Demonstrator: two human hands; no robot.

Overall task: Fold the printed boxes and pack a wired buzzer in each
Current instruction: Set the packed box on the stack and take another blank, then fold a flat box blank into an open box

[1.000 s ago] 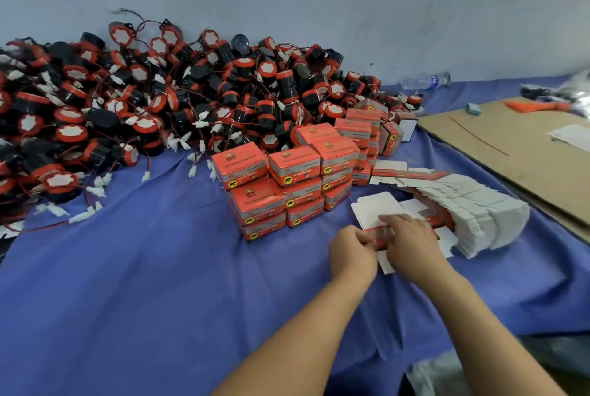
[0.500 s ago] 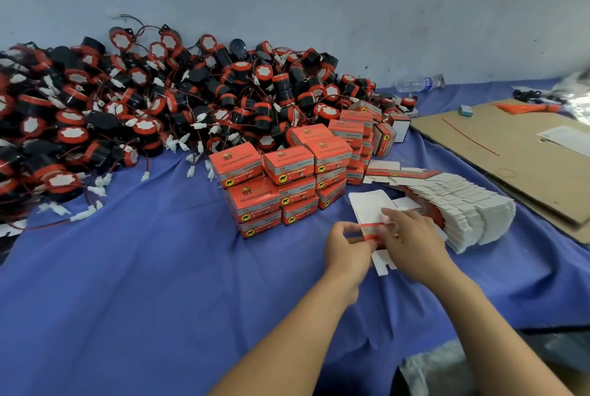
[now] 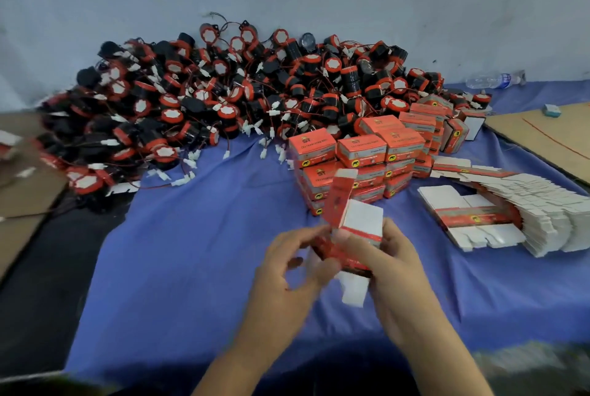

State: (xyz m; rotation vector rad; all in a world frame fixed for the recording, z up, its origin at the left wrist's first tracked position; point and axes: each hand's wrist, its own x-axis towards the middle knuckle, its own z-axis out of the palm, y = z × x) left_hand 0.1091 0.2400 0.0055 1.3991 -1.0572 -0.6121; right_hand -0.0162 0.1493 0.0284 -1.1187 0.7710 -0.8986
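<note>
Cardboard half opened: one printed box [image 3: 360, 226] is up off the desk, held between both hands close in front of the person. Its white inner panel faces the camera, a red flap stands up at its top left, and a white flap hangs below. The right hand [image 3: 392, 271] wraps the box's right side, its grip clamped on the box with the thumb across the red band. The left hand [image 3: 287, 264] meets the lower left edge with curled fingers, and its grip is closed on the box too, though motion blur smears the fingertips.

To the right, a fanned stack of flat blanks [image 3: 526, 204] lies on the blue cloth [image 3: 191, 268] that covers the desk. Just behind the held box, finished boxes [image 3: 360, 153] stand stacked in layers. Further back and to the left, a large pile of wired buzzers [image 3: 223, 98], black with red rings and white plugs, spreads to the wall. A brown cardboard sheet [image 3: 542, 130] lies at the far right. A clear water bottle [image 3: 491, 80] lies on its side by the wall.
</note>
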